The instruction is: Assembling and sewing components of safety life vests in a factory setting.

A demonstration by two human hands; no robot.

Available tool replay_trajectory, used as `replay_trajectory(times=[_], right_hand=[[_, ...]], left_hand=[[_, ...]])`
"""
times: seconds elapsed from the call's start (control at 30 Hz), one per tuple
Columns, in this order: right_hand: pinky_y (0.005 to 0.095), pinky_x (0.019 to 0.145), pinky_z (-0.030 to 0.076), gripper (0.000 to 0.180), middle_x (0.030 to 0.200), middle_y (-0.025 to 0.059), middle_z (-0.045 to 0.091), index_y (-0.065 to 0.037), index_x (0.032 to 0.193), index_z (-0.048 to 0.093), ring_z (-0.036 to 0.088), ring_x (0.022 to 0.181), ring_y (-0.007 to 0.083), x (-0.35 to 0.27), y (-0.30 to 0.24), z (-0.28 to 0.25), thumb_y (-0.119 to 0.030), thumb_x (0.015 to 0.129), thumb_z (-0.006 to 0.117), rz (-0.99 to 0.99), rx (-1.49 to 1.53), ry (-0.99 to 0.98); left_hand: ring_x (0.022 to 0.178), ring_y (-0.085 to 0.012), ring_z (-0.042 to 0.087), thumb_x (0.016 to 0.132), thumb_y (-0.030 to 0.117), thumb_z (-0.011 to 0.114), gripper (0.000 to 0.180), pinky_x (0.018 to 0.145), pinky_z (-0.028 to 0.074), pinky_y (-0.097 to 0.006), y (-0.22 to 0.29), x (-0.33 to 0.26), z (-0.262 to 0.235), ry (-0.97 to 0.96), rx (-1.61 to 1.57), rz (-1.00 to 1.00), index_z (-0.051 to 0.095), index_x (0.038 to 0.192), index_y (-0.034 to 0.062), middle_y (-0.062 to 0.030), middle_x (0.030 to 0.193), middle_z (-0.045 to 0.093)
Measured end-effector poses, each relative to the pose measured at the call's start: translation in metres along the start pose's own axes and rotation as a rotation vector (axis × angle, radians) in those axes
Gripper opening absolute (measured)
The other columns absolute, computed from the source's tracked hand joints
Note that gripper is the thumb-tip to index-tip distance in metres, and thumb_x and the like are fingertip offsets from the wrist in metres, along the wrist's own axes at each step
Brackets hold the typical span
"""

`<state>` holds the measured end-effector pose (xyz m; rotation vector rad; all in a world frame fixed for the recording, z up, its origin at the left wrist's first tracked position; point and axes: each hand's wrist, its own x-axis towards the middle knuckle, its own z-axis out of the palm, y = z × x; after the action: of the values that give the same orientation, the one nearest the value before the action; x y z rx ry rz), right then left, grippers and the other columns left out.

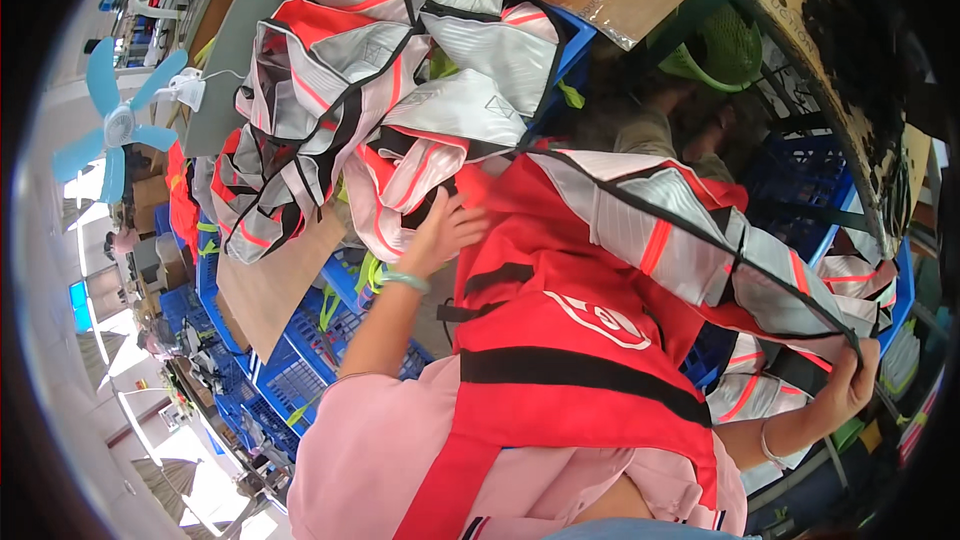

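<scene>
A silver reflective vest [655, 225] with red stripes and black-bound edges stretches across the red apron on my front. At the lower right, my right hand [855, 380] pinches a black-edged corner of this vest between thumb and fingers. My left hand [447, 232] is open, its fingers spread beside the red cloth; I cannot tell whether it touches it. Just beyond that hand lies a big heap of similar reflective vests [470, 110], some showing stitched crosses on their silver bands. The heap's folds hide where one piece ends and another begins.
Blue plastic crates [300, 365] stand at the left, under a brown board [275, 290]. A green basket [722, 50] sits at the upper right, near a worn board edge. More reflective pieces [755, 390] lie low on the right. A blue-bladed fan [120, 125] stands far left.
</scene>
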<state>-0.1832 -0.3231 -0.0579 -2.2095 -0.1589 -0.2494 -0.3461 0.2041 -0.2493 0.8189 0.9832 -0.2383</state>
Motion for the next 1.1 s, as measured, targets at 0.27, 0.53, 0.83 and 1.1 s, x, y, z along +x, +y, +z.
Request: replay_trajectory(times=[0.27,0.53,0.83,1.1], right_hand=[[0.0175,0.068,0.039,0.016,0.096,-0.0001,0.058,0.0,0.103,0.062,0.053,0.083,0.0074,-0.015,-0.002,-0.047,-0.011,0.093,0.059,0.045,0.05,0.239],[0.0248,0.079,0.05,0.038,0.111,0.0088,0.064,-0.002,0.122,0.056,0.061,0.099,0.0162,-0.02,0.066,-0.072,-0.017,0.09,0.066,0.4,0.349,0.581],[0.0144,0.053,0.031,0.021,0.085,-0.0075,0.058,-0.003,0.11,0.064,0.045,0.065,-0.0005,-0.023,0.04,-0.028,-0.009,0.091,0.062,0.162,0.181,0.211],[0.0282,0.052,0.039,0.011,0.071,0.0082,0.055,0.0,0.084,0.065,0.053,0.06,0.0189,0.067,-0.049,0.074,-0.009,0.079,0.068,-0.175,0.056,-0.126]], left_hand=[[0.099,-0.0304,0.06,0.095,0.036,0.055,0.043,0.089,0.049,-0.045,0.044,0.051,0.041,0.244,-0.276,0.573,0.051,0.117,-0.0012,-0.0108,0.115,0.058],[0.097,-0.0146,0.058,0.094,0.012,0.056,0.021,0.089,0.045,-0.03,0.171,-0.078,0.128,0.576,0.408,1.505,0.063,0.105,-0.0043,-0.0066,0.104,0.063],[0.083,-0.0148,0.061,0.09,0.026,0.063,0.031,0.078,0.048,-0.028,0.279,-0.016,0.199,0.133,1.118,1.207,0.065,0.102,-0.0017,-0.0064,0.092,0.066],[0.097,-0.0318,0.06,0.08,0.021,0.071,0.037,0.085,0.048,-0.038,0.101,-0.039,0.348,-0.724,1.254,1.494,0.061,0.109,0.0005,-0.0166,0.108,0.063]])
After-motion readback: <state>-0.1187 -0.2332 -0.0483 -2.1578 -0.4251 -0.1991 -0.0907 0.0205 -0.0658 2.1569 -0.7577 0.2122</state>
